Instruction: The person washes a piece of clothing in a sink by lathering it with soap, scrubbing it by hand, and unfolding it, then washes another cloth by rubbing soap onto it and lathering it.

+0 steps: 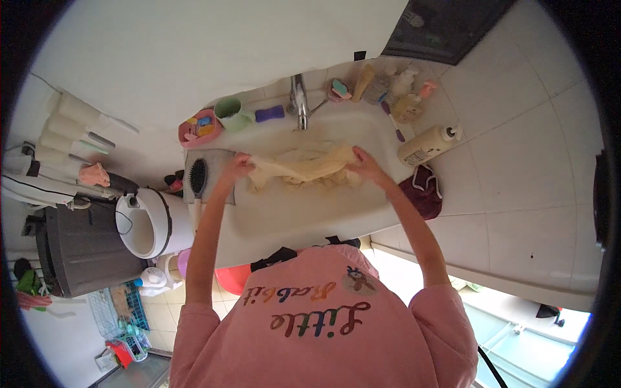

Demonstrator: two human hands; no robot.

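Note:
A pale yellow cloth garment [304,167] is stretched between my two hands over the white sink basin [291,216]. My left hand [239,166] is closed on its left end, and my right hand [366,164] pinches the right end. Between them the fabric sags and bunches, its lower folds hanging in the basin. Its exact kind I cannot make out. Just beyond the cloth, the chrome faucet [299,103] points down into the basin; I cannot tell whether water runs.
Along the back rim are a pink soap box [199,127], a green cup [233,114] and a purple sponge [270,114]. A hairbrush [197,178] lies on a grey cloth at left. At right stand several bottles, including a cream pump bottle [427,145], near a maroon cloth [424,193].

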